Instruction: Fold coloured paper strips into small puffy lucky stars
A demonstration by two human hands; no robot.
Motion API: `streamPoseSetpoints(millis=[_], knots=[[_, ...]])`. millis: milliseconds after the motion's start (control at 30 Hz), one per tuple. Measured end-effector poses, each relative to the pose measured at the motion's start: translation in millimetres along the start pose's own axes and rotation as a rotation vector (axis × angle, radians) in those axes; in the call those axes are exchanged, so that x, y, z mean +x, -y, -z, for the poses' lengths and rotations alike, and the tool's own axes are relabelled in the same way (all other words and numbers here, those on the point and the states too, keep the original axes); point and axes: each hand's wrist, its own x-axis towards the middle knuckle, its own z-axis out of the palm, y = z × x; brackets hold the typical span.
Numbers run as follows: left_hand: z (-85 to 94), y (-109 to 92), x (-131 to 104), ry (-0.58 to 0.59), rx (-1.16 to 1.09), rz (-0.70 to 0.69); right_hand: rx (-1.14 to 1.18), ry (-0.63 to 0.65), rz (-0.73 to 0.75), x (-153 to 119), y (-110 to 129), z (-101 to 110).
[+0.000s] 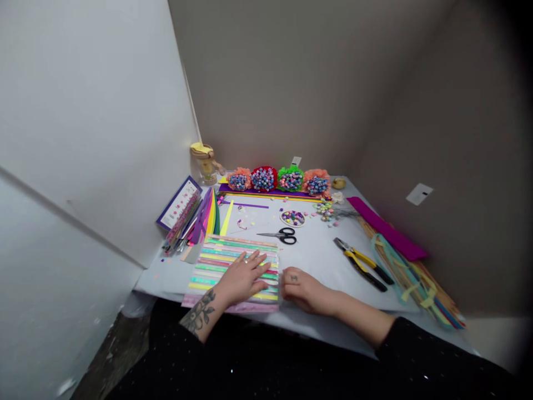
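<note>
My left hand (245,278) lies flat with fingers spread on a clear pack of colourful paper strips (212,268), near the table's front edge. Pink sheets (250,307) show from under the pack's near side. At the pack's right edge is my right hand (306,290), its fingers curled closed; whatever they may hold is hidden. Black-handled scissors (285,235) rest just beyond the pack. Yellow and black pliers (362,264) lie to the right of my right hand.
Several crepe flowers filled with small stars (263,179) line the back. A round dish of folded stars (292,218) sits mid-table. Bundled paper strips and sticks (412,278) lie at right, beside a magenta sheet (387,228). At left stand a boxed pack (181,205) and a jar (206,165).
</note>
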Motion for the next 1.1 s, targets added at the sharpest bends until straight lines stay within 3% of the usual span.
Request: streamPoseSetpoints(millis=[133,267,433,667,833,933,1100], knots=[[4.1,1,1,0.020,-0.001,-0.021,-0.074,0.043,0.081,-13,-4,5],[6.0,-3,-1,-0.001,0.002,0.046,-0.001,0.071,0.076,-28,-3,9],[5.0,-19,1,-0.014,0.046,0.237,-0.070,0.024,-0.085,-34,4,2],[0.6,-29,8,0.055,-0.030,0.201,-0.295,-0.083,-0.495,0,5,-12],[26.4,-22,13,0.212,-0.035,0.148,-0.309,0.065,-0.683,11,-3,6],[47.9,-14,32,0.276,-0.069,0.057,-0.303,0.214,-0.743,16,-6,20],[55.4,0,82,0.106,-0.049,0.182,-0.263,0.363,-0.840,26,-12,30]])
